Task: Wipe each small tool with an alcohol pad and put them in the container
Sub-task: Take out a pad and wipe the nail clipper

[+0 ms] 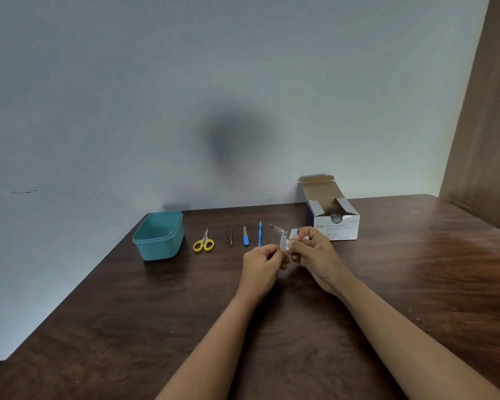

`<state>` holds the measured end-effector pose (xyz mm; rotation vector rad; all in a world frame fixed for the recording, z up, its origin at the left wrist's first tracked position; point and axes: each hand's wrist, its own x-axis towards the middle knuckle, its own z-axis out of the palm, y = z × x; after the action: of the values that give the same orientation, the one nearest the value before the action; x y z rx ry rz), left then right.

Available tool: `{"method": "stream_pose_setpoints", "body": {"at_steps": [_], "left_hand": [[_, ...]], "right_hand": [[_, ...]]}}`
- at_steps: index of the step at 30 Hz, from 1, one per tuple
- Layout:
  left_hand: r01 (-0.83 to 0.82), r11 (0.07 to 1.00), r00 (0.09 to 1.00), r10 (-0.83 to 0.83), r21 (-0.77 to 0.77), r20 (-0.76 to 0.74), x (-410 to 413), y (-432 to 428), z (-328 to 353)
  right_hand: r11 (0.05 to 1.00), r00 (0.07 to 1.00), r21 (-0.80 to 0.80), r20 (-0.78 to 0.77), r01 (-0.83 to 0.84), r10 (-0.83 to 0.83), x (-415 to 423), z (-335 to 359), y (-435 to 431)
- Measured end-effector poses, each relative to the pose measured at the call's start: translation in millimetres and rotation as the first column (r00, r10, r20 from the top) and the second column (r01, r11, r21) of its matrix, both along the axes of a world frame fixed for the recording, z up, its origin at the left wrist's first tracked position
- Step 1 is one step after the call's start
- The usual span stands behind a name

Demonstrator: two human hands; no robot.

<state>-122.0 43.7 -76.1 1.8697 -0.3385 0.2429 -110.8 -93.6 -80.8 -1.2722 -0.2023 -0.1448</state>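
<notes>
Looks like tool one's wipe: left hand pinches the nail clipper, right hand pinches the alcohol pad against it, then it needs dropping into the teal container.

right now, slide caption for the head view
Left hand holds a nail clipper; right hand wipes it with an alcohol pad.
</notes>
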Motion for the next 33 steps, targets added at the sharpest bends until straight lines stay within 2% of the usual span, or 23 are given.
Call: {"method": "stream_pose_setpoints", "body": {"at_steps": [6,12,17,23,25,30,33], "left_hand": [[0.022,1.000,0.999,-0.022,-0.001,-0.042,2.2,-0.7,-1.1],[0.019,1.000,0.998,-0.019,-0.010,-0.054,2.0,0.5,-1.7],[0.056,0.998,0.998,-0.055,0.042,-0.032,0.7,-0.6,-1.2],[0.033,0.999,0.999,-0.032,0.036,-0.031,3.5,2.5,-3.7],[0.036,0.999,0.999,-0.035,0.037,-0.033,2.6,1.8,-3.8],[0.060,0.995,0.998,-0.058,0.073,-0.027,2.0,0.4,-2.1],[0.057,0.997,0.998,-0.055,0.057,-0.034,1.9,1.7,-2.1]], "right_hand": [[0.996,1.000,0.093,-0.020,0.019,-0.017,-0.2,1.3,-0.7],[0.998,1.000,-0.064,-0.021,-0.005,0.003,-1.1,1.1,-1.1],[0.997,0.998,0.042,-0.035,0.060,-0.059,-0.9,4.0,-2.3],[0.993,0.999,-0.117,-0.027,-0.035,0.032,-0.2,2.0,-4.3],[0.994,0.999,-0.104,-0.032,-0.024,0.021,-0.6,2.5,-5.0],[0.997,0.997,0.062,-0.060,0.050,-0.046,1.3,2.0,-4.7],[1.000,0.999,-0.020,-0.042,0.015,-0.016,1.5,0.7,-4.9]]}}
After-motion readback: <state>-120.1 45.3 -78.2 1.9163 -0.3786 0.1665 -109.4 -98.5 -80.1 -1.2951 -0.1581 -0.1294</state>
